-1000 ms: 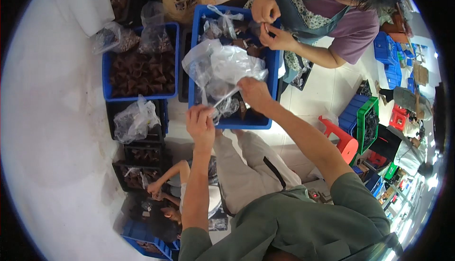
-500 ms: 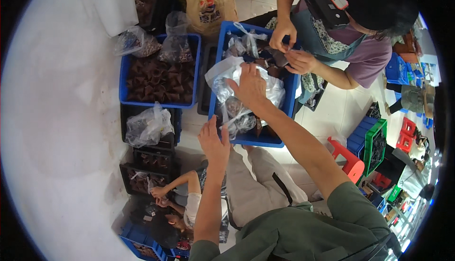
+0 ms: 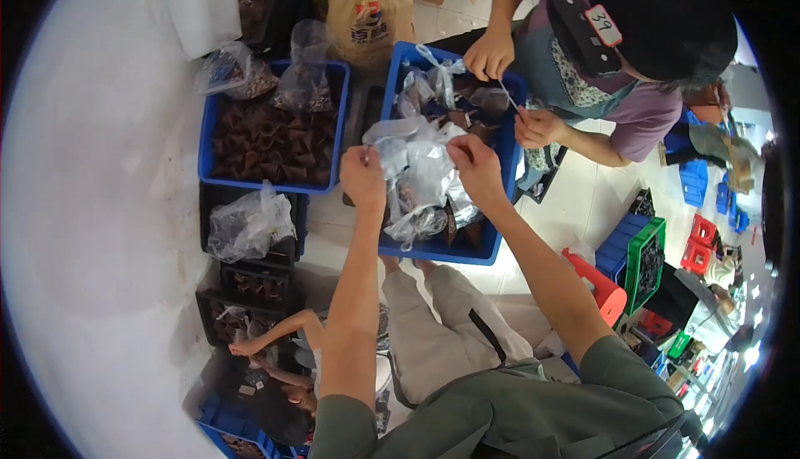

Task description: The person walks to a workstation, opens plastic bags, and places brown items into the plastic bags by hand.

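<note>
Head view: both of the person's hands are raised over a blue crate (image 3: 492,246) and pinch the top of a clear plastic bag (image 3: 421,171) between them. The left hand (image 3: 363,177) is closed on the bag's rim at about 9 o'clock of the bag, the right hand (image 3: 475,167) is closed on the rim at 3 o'clock, and the bag hangs down between them into the crate, its bottom touching the dark pieces (image 3: 462,117) inside. The crate's near edge lies just above the person's knees, so little free room is left on that side. At 12 o'clock of the crate a co-worker in a purple shirt (image 3: 642,121) leans in, with one hand (image 3: 490,55) over the crate's far rim and the other hand (image 3: 540,128) at its right wall, close to the person's right hand. At 9 o'clock a second blue crate (image 3: 268,184) of dark pieces stands beside the first, with filled clear bags (image 3: 304,75) resting on its far end. Below it black trays (image 3: 254,280) are stacked, another bag (image 3: 248,224) lying on top. A yellow carrier bag (image 3: 367,9) stands at 12 o'clock. Pale tiled floor (image 3: 575,209) shows at 3 o'clock, bordered by a red stool (image 3: 604,288) and a green crate (image 3: 646,263).
</note>
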`<state>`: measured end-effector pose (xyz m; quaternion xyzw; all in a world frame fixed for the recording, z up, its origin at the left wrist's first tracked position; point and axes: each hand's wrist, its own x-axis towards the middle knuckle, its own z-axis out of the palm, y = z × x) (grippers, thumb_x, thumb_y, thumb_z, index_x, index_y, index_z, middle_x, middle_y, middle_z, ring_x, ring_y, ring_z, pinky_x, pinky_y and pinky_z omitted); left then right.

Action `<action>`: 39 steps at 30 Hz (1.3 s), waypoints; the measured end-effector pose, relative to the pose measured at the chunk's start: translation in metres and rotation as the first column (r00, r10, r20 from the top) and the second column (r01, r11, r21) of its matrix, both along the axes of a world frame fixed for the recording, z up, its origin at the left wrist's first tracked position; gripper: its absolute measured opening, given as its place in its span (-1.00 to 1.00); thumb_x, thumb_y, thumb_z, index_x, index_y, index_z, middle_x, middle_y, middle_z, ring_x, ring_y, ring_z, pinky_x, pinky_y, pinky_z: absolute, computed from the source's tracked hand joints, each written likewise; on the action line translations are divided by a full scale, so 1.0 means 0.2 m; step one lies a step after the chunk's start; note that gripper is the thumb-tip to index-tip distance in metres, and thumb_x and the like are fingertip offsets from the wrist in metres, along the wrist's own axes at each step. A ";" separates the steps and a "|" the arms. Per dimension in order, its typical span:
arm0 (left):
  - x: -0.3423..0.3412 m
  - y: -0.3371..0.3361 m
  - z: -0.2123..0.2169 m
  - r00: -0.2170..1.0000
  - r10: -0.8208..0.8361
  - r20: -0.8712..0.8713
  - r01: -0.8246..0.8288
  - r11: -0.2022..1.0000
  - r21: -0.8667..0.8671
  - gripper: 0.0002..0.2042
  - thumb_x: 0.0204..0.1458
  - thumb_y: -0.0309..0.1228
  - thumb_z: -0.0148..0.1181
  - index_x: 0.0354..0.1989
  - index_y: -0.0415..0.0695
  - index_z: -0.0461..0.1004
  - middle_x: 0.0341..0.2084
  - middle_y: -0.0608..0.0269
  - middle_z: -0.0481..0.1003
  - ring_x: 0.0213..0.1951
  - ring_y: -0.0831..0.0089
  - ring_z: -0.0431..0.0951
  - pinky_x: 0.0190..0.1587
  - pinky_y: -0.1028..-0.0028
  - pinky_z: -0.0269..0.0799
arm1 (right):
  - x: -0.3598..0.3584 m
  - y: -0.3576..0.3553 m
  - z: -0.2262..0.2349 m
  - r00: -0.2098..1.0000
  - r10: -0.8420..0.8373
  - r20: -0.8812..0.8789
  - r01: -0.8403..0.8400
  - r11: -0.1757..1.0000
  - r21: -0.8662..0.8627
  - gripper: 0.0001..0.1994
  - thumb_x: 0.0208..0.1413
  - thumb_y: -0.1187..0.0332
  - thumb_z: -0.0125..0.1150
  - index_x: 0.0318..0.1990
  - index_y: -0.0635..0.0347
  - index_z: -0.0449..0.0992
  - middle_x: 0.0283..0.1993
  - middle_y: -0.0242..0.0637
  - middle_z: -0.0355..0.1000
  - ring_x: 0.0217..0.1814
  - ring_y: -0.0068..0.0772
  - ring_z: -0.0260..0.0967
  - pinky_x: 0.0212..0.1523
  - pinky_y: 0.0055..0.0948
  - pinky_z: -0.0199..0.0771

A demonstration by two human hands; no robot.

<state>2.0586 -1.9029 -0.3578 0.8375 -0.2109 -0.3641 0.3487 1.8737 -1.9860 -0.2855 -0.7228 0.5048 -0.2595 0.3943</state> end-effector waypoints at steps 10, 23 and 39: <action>-0.45 -0.13 0.35 0.759 -0.622 0.195 0.627 0.614 -0.480 -0.55 -0.01 -0.57 0.14 0.12 -0.05 0.37 0.10 0.06 0.40 -0.06 -0.07 0.51 -0.11 0.09 0.45 | -0.35 0.03 0.18 0.984 -0.030 0.177 -0.069 0.849 0.524 -0.86 0.21 0.43 0.14 -0.13 0.26 0.49 -0.36 -0.45 0.42 -0.41 -0.69 0.33 -0.44 -0.61 0.38; -0.48 0.07 0.40 0.792 -0.486 0.371 0.599 0.736 -0.315 -0.34 0.05 -0.52 0.21 0.36 -0.03 0.12 0.33 0.00 0.14 -0.24 0.14 0.60 -0.17 0.33 0.52 | -0.61 0.20 0.39 0.847 -0.230 0.480 -0.122 0.793 0.596 -0.84 0.24 0.50 0.07 -0.05 0.24 0.43 -0.30 -0.44 0.38 -0.34 -0.66 0.28 -0.33 -0.62 0.32; -0.66 0.42 0.45 0.347 -0.416 -0.841 0.108 0.908 -0.405 -0.66 0.06 -0.46 0.27 0.04 -0.22 0.48 -0.19 0.37 0.54 -0.18 0.67 0.48 -0.10 0.64 0.37 | -0.72 0.46 0.39 0.820 -0.153 0.552 -0.257 0.763 0.593 -0.87 0.20 0.53 0.13 -0.11 0.24 0.44 -0.26 -0.43 0.38 -0.30 -0.62 0.31 -0.29 -0.59 0.39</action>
